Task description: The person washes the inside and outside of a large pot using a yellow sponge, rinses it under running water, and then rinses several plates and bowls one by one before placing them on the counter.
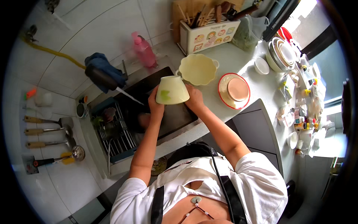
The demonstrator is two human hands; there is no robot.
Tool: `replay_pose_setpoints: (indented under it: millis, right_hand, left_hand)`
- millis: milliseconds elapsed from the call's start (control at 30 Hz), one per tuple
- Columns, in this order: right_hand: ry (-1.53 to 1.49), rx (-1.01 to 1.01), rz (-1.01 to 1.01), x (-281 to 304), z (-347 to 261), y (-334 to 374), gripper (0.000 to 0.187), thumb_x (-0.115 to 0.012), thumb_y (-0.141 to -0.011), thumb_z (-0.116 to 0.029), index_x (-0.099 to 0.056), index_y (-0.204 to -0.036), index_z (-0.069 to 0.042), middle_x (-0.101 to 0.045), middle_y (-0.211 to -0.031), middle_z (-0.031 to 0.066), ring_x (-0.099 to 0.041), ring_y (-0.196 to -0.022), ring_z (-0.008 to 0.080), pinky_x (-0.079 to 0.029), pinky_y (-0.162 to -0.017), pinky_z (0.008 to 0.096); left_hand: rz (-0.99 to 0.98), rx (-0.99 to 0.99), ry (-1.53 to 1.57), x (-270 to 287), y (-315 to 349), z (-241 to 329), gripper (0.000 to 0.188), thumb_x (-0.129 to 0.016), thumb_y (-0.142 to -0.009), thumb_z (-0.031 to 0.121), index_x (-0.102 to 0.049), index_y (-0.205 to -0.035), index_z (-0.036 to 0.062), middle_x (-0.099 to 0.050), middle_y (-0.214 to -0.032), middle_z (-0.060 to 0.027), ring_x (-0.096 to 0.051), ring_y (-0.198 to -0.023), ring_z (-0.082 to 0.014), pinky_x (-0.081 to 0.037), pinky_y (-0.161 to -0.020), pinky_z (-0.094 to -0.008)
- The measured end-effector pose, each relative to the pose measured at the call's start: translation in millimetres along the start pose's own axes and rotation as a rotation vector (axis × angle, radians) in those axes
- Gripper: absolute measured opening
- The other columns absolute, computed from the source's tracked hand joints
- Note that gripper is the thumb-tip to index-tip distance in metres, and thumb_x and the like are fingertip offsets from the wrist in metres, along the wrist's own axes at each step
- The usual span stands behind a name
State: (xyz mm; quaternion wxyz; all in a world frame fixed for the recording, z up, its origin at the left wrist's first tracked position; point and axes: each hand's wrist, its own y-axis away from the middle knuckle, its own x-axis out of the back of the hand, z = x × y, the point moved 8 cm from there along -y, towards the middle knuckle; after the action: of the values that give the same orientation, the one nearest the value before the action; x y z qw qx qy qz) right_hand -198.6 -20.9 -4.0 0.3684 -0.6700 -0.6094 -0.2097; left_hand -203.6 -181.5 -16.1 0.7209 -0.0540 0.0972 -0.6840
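Over the dark sink (175, 117) I hold a pale yellow bowl (173, 89) with a green mark on its side. It is tipped over, its wider rim toward me. My left hand (156, 104) grips its left side, and my right hand (194, 98) grips the right side; the fingertips are partly hidden behind it. Just beyond, on the counter, sits a scalloped pale yellow bowl (198, 69) with small handles. To the right of my right hand, a pinkish bowl (238, 89) rests on a red-rimmed plate (223, 100). Water (128, 96) streams from the faucet (102, 78) left of my hands.
A pink bottle (144, 51) stands behind the sink. The white utensil holder (209, 35) is at the back. A drying rack (117, 128) with vegetables sits at the sink's left. Stacked bowls (281, 54) and a small white bowl (261, 66) are at the right. Ladles and spatulas (50, 131) hang on the left wall.
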Motion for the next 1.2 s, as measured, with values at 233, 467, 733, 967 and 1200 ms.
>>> replay_pose_setpoints:
  millis: [233, 467, 733, 967, 1200]
  right_hand:
    - [-0.976, -0.738, -0.101, 13.4, 73.9, 40.5, 0.027, -0.046, -0.08, -0.028, -0.05, -0.073, -0.003, -0.051, -0.061, 0.0044, -0.046, -0.049, 0.0121, -0.036, -0.042, 0.0241]
    - [-1.729, -1.111, 0.069, 54.5, 129.4, 79.1, 0.018, -0.045, -0.079, -0.027, -0.044, -0.072, -0.011, -0.04, -0.057, -0.0036, -0.033, -0.043, 0.0056, -0.023, -0.037, 0.0173]
    - [-2.054, -1.192, 0.247, 59.2, 170.2, 90.5, 0.013, -0.051, -0.075, -0.021, -0.043, -0.068, -0.013, -0.041, -0.054, -0.0057, -0.033, -0.04, 0.004, -0.025, -0.033, 0.0161]
    - [-2.045, -1.231, 0.215, 53.9, 175.1, 92.3, 0.019, -0.05, -0.078, -0.028, -0.043, -0.067, -0.015, -0.044, -0.056, -0.0053, -0.034, -0.04, 0.0039, -0.026, -0.033, 0.0159]
    - [-1.957, -1.221, 0.234, 53.4, 173.7, 88.6, 0.023, -0.056, -0.077, -0.035, -0.046, -0.069, -0.015, -0.048, -0.058, -0.004, -0.035, -0.041, 0.0039, -0.026, -0.034, 0.0147]
  left_hand:
    - [-0.204, 0.29, 0.225, -80.3, 10.9, -11.6, 0.029, -0.05, -0.084, 0.015, -0.049, -0.111, 0.0023, -0.057, -0.093, -0.004, -0.054, -0.081, -0.0097, -0.043, -0.072, -0.0225]
    - [-0.072, 0.639, 0.329, -90.1, 22.5, -88.1, 0.03, -0.051, -0.084, 0.026, -0.05, -0.105, 0.0041, -0.056, -0.092, -0.0064, -0.055, -0.08, -0.0155, -0.045, -0.071, -0.0279]
    - [0.287, 0.715, 0.377, -87.4, -17.6, -152.2, 0.029, -0.056, -0.081, 0.023, -0.047, -0.103, 0.0064, -0.052, -0.088, -0.0042, -0.051, -0.08, -0.015, -0.044, -0.068, -0.0302]
    - [0.353, 0.392, 0.509, -73.5, -76.9, -149.6, 0.034, -0.06, -0.076, 0.011, -0.046, -0.105, -0.0012, -0.051, -0.079, -0.0048, -0.048, -0.067, -0.0131, -0.041, -0.06, -0.0268]
    - [-0.1, 0.882, 0.236, -83.7, -70.2, -167.6, 0.013, -0.065, -0.072, 0.009, -0.055, -0.075, 0.0009, -0.048, -0.057, -0.0014, -0.041, -0.044, -0.0095, -0.032, -0.039, -0.024]
